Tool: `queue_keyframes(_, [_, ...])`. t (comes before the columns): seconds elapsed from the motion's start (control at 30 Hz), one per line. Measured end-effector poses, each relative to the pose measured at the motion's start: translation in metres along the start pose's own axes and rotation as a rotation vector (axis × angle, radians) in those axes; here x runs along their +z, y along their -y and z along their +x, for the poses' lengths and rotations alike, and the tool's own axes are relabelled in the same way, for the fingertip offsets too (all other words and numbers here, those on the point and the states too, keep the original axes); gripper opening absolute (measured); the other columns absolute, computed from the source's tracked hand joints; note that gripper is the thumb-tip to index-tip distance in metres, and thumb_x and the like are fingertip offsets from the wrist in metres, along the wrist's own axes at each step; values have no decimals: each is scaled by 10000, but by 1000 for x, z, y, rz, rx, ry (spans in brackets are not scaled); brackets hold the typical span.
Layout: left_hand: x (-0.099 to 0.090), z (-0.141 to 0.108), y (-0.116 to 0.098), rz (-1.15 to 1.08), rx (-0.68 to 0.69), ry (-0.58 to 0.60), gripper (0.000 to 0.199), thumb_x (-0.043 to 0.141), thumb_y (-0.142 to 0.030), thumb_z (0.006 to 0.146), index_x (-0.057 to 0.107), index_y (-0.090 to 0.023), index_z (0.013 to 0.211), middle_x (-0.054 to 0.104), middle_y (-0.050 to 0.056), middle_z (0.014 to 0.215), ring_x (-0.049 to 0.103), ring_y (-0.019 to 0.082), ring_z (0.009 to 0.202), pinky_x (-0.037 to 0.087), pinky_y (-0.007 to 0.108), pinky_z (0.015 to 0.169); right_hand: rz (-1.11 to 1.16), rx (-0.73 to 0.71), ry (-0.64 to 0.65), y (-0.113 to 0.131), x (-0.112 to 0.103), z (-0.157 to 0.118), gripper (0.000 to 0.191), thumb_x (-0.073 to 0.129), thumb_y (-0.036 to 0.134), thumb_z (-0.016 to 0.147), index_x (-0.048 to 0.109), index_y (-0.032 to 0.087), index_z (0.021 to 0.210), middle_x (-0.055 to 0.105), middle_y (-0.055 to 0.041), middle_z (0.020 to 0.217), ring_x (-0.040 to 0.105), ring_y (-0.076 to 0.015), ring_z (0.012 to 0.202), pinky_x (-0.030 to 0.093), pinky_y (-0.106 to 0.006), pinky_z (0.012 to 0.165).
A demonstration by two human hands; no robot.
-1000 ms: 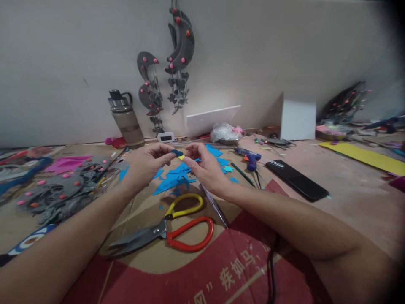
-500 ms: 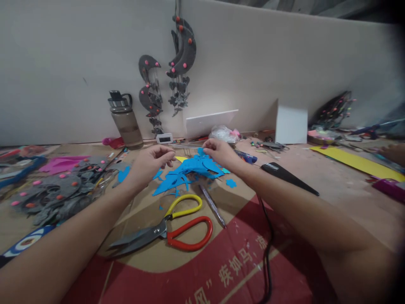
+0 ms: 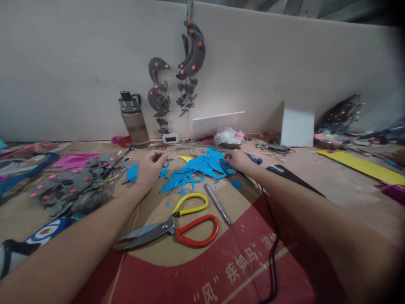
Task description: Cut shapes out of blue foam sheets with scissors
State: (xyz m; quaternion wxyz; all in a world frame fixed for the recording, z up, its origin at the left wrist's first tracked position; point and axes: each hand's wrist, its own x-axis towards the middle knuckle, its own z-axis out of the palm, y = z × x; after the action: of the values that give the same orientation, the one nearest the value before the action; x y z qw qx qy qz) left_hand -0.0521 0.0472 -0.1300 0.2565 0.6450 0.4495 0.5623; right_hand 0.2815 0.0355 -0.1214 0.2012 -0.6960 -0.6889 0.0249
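My left hand [image 3: 151, 169] hovers left of a pile of blue cut sheet scraps [image 3: 202, 164], its fingers curled in and nothing visible in them. At the pile's right edge, my right hand [image 3: 237, 160] has thumb and fingers pinched together among the blue pieces; what they hold is hidden. A blue flower cut-out [image 3: 236, 183] and a small green flower [image 3: 232, 171] lie just below it. Scissors [image 3: 172, 226] with one yellow and one red handle rest in front, blades pointing left. Beside them is a pen [image 3: 218, 204].
Grey felt pieces with pink and orange balls [image 3: 76, 181] lie at left, near a pink sheet [image 3: 76, 160]. A water bottle [image 3: 134, 122] stands against the wall under hanging moon ornaments [image 3: 191, 50]. A black cable [image 3: 272, 236] crosses the cardboard [image 3: 152, 278]. A yellow strip [image 3: 363, 166] lies at right.
My right hand has come down to the pile's right side; the round blue piece it pinched no longer shows clearly. My left hand has drawn slightly away from the pile. The view has shifted left.
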Motion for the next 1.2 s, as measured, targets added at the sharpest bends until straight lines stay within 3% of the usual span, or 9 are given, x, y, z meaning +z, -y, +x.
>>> queue_keyframes(0.17, [4,-5,3,-26,11,20,225,639,-394,792,654,-174,839,698,30,735,598,140,582,480,270,580,-4,-117,-89,32,-2,-7,250,563,225,909,714,128,1083,690,-133,1056,618,-209,951,438,-290,860])
queue_keyframes(0.3, [5,-7,2,-1,22,44,229,635,-395,801,668,-172,840,707,38,743,614,155,612,476,272,574,15,-318,32,70,0,-21,263,571,337,942,710,155,1071,701,-108,1023,627,-207,938,453,-295,855])
queue_keyframes(0.43, [4,-7,2,92,53,54,203,623,-377,810,677,-181,818,706,28,724,616,152,610,474,275,603,-98,-395,138,90,8,-33,331,652,415,891,708,148,1080,690,-161,1088,614,-288,1055,457,-363,903])
queue_keyframes(0.57, [6,-7,5,135,99,81,214,617,-381,814,684,-178,817,708,36,728,621,161,639,466,279,616,-141,-353,182,91,12,-36,229,694,306,859,732,156,1029,712,-152,1081,629,-281,1065,457,-321,900])
queue_keyframes(0.77, [8,-10,5,225,201,168,204,606,-366,829,687,-183,786,701,40,721,613,171,665,455,294,656,-119,-315,177,100,3,-34,159,620,178,866,745,170,964,750,-77,968,665,-199,898,448,-245,770])
queue_keyframes(1.03, [9,-11,1,284,244,269,258,526,-382,901,678,-185,833,697,58,791,617,205,767,450,324,737,-102,-205,81,81,-6,-16,235,575,279,899,739,155,1013,753,-90,936,660,-188,807,425,-244,682])
queue_keyframes(1.2, [10,-3,-5,359,261,355,323,487,-426,924,693,-178,947,712,93,953,617,243,910,439,363,832,-114,-194,133,72,-9,-23,233,618,323,877,750,179,1005,754,-82,950,666,-192,788,435,-248,669])
